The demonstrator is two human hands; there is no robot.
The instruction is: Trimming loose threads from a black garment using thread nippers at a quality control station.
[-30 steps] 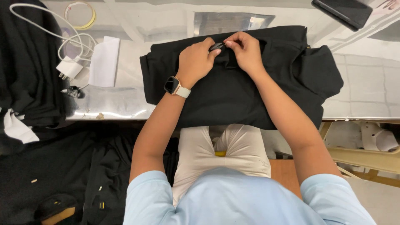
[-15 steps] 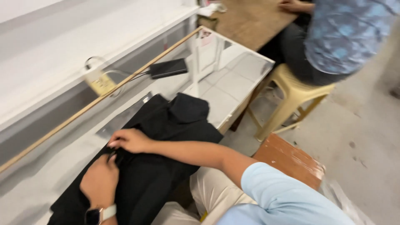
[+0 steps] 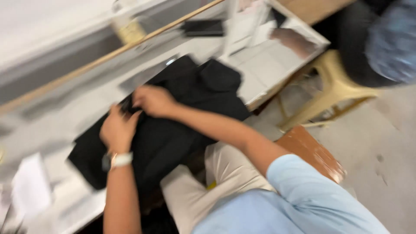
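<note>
View swung left since earlier | black garment (image 3: 173, 138) rumpled, blurred | left hand (image 3: 118, 130), right hand (image 3: 152, 100) grip pinching it

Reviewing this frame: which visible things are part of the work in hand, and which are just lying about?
In hand: black garment on the work table; left hand and right hand both pressed on it near its middle.

Lying about: dark flat object at the table's back, white paper, yellow stool, brown wooden seat.

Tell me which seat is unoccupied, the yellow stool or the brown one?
The brown stool, right of the person's knee; its top shows bare, while another person sits on the yellow stool.
</note>
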